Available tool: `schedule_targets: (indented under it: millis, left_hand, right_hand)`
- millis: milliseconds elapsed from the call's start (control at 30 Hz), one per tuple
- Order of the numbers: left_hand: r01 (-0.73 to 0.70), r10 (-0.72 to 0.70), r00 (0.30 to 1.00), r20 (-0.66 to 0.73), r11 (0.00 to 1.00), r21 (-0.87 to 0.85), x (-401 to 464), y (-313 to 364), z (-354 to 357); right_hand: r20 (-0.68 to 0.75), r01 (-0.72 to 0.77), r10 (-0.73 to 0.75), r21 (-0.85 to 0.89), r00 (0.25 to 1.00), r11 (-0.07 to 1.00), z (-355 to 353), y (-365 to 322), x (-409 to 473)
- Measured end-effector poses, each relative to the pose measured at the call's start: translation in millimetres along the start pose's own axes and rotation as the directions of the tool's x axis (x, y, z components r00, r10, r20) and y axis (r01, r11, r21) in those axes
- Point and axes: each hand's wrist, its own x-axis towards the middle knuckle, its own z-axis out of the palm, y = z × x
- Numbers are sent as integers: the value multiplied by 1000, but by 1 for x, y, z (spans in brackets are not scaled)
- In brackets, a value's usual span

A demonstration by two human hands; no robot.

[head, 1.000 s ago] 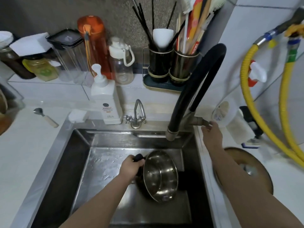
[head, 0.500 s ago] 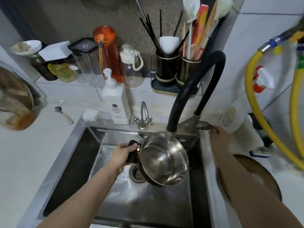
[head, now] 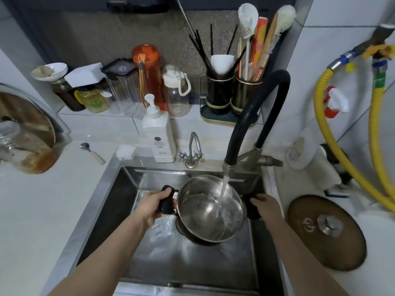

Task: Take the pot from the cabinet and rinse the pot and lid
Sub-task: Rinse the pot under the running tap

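Note:
A steel pot [head: 205, 218] with black side handles hangs over the steel sink [head: 128, 210], tipped slightly toward me. My left hand [head: 152, 205] grips its left handle and my right hand [head: 266, 207] grips its right handle. Water streams from the black hose faucet [head: 245, 116] into the pot and pools at its bottom. The pot's lid [head: 324, 231], brownish glass with a metal knob, lies flat on the white counter to the right of the sink.
A soap pump bottle [head: 157, 135] and a small tap [head: 193, 150] stand behind the sink. Bottles, jars and utensil holders [head: 233, 97] line the back ledge. Yellow hoses [head: 346, 159] hang at right. A spoon [head: 93, 151] and a dirty glass lid [head: 25, 133] are at left.
My right hand left the faucet lever and took the pot's right handle. Water now runs into the pot, which has been lifted under the spout.

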Motion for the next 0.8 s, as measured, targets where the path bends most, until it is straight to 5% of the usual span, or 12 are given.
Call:
schedule_targets:
  millis: [233, 533, 800]
  left_hand:
    - [-2, 0, 999, -44, 999, -32, -7, -6, -70]
    - [-8, 9, 998, -57, 1000, 20, -8, 7, -50]
    - [-25, 24, 1000, -1, 999, -33, -13, 26, -83]
  right_hand:
    - [271, -196, 102, 345, 957, 918, 41, 8, -30]
    - [38, -132, 135, 581, 990, 803, 41, -15, -61]
    - [164, -195, 113, 677, 980, 710, 61, -24, -103]
